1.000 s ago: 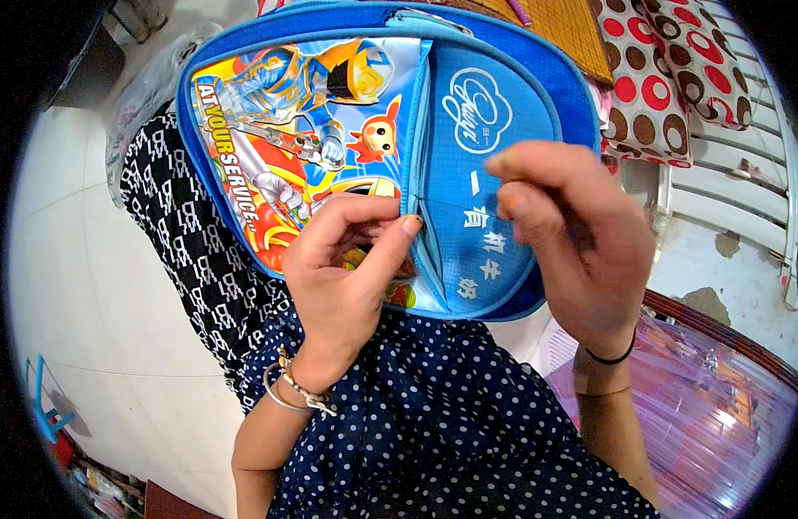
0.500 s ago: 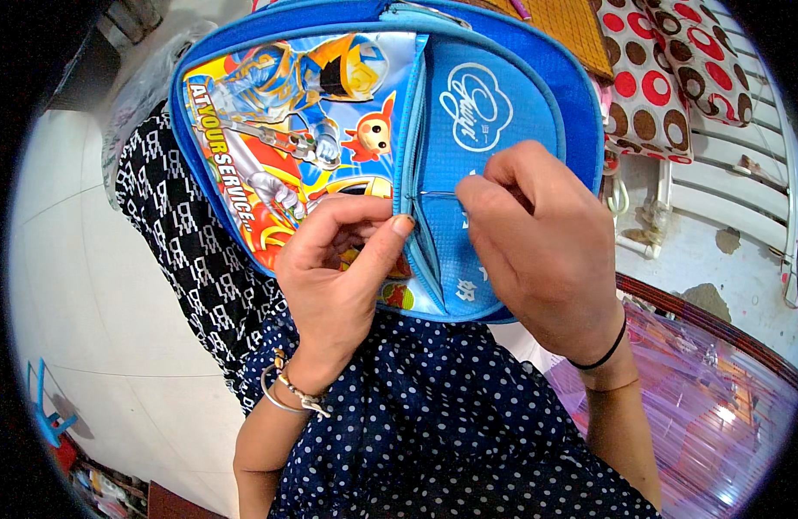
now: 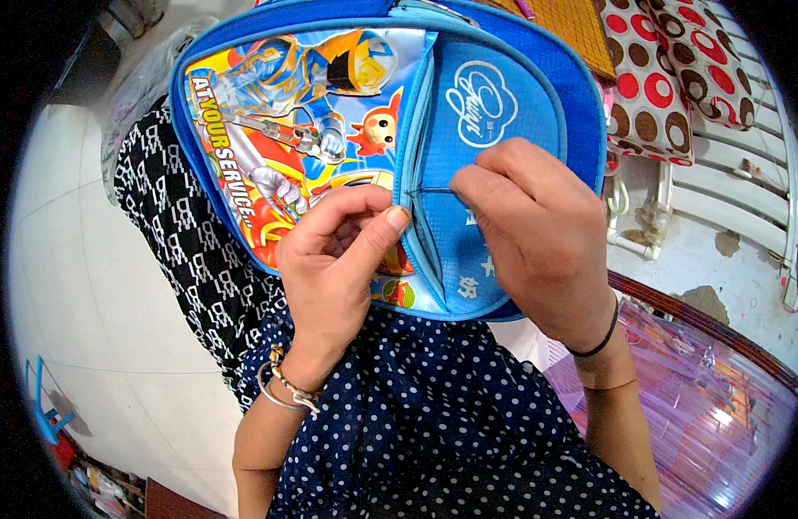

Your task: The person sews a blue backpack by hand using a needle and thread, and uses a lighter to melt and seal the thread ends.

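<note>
1 thin dark strand [image 3: 433,189], needle or thread not determinable, lies directly left of the right hand's [image 3: 546,242] fingertips. Long axis: crosswise, from those fingertips to the bag's [image 3: 373,160] pocket edge [image 3: 413,130]. Right fingers: pressed together on the strand's near end. Left hand [image 3: 334,251]: thumb and index pinching the edge, just short of the strand's far end. Nearer hand: right, in contact.

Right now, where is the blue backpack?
In the head view, the blue backpack is upper centre, left of the patterned cushions, beyond the dotted garment.
</note>
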`<state>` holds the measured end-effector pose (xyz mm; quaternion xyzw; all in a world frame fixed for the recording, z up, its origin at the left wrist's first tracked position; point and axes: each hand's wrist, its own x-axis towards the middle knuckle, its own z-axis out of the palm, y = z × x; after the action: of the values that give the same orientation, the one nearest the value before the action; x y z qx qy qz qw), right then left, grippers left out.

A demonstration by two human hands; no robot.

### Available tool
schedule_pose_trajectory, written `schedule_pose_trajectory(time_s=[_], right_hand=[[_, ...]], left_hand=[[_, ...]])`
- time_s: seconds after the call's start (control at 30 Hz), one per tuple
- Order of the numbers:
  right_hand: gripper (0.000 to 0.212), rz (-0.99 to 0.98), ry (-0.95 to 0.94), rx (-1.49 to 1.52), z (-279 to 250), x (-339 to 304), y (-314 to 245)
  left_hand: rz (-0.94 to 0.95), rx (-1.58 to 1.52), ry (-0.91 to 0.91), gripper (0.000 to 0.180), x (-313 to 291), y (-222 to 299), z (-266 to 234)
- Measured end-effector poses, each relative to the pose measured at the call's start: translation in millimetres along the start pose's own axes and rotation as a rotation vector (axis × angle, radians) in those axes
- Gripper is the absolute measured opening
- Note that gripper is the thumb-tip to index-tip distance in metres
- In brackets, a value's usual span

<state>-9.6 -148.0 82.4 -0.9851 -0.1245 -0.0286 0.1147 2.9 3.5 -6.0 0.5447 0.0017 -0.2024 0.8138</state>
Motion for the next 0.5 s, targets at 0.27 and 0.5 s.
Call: schedule_pose_trajectory(time_s=[0.27, 0.5], right_hand=[[0.012, -0.006, -0.013, 0.045, 2.2, 3.0, -0.1], [0.014, -0.018, 0.012, 0.153, 6.5, 4.8, 5.1]], left_hand=[[-0.051, -0.040, -0.002, 0.016, 2.1, -3.1, -2.4], [-0.095, -0.099, -0.005, 0.016, 4.6, -3.5, -2.6]])
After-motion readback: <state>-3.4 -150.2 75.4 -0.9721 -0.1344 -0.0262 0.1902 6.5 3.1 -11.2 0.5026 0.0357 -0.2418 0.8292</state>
